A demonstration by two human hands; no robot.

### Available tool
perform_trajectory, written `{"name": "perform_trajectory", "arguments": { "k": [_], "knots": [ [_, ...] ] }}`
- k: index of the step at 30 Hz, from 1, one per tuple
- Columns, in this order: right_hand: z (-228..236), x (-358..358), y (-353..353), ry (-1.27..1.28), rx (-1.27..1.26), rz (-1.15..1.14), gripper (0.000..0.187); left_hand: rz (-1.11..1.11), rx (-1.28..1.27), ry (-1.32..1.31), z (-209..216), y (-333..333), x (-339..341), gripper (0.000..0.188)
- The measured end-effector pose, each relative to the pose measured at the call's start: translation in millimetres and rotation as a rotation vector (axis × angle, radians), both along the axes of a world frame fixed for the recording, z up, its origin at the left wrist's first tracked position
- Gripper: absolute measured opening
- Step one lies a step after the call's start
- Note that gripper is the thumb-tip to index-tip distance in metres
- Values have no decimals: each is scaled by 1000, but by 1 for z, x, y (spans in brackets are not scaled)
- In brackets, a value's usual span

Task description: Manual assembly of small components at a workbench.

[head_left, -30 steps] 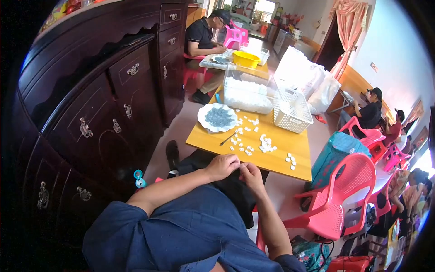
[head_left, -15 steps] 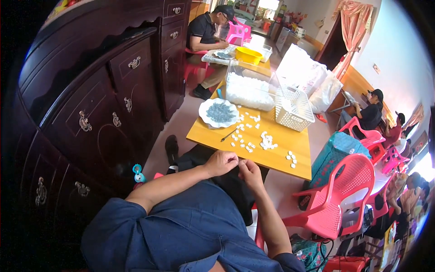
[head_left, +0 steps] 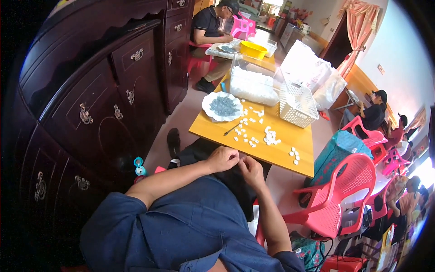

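Note:
My left hand (head_left: 224,158) and my right hand (head_left: 251,169) meet just off the near edge of the yellow table (head_left: 294,140), above my lap. Both have their fingers pinched together, tip to tip. Whatever lies between them is too small to make out. Beyond my hands, small white plastic pieces (head_left: 271,136) are scattered on the tabletop, with a little group of white pieces (head_left: 294,155) farther right. A thin dark tool (head_left: 232,129) rests near the front edge. Behind it stands a white scalloped plate (head_left: 209,111) heaped with small grey parts (head_left: 224,106).
A clear bin of white pieces (head_left: 253,85), a white basket (head_left: 297,111) and a yellow basin (head_left: 253,50) stand farther back. Dark cabinets (head_left: 90,104) line the left. To the right are a teal bag (head_left: 337,152) and a red chair (head_left: 333,199). Another person (head_left: 210,29) sits at the far end.
The view has shifted slightly, so the table and surroundings sit a little lower and farther right. My hands keep the same pinched pose together.

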State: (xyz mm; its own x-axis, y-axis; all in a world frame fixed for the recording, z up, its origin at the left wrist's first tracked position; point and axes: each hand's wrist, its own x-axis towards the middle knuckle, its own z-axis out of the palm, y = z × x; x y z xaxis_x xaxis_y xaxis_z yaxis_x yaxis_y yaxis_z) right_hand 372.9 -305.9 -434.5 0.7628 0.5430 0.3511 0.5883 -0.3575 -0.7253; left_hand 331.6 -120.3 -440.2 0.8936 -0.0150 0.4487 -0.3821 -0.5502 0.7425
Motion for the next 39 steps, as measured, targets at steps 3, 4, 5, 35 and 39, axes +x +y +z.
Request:
{"name": "perform_trajectory", "arguments": {
  "k": [3, 4, 5, 35, 39],
  "knots": [
    [2, -1, 0, 75, -65, -1, 19, -8, 42, -103, -2, 1, 0, 13],
    [0, -1, 0, 65, -20, 8, 19, -12, 17, -54, 1, 0, -1, 13],
    [-1, 0, -1, 56, 26, 17, 19, -16, -8, -5, 2, 0, -1, 13],
    [45, 123, 32, -450, -262, -182, 16, -21, -498, 162, -17, 15, 16, 6],
    [39, 127, 47, -484, -445, -215, 14, -5, -470, 159, -20, 19, 15, 7]
  ]
}}
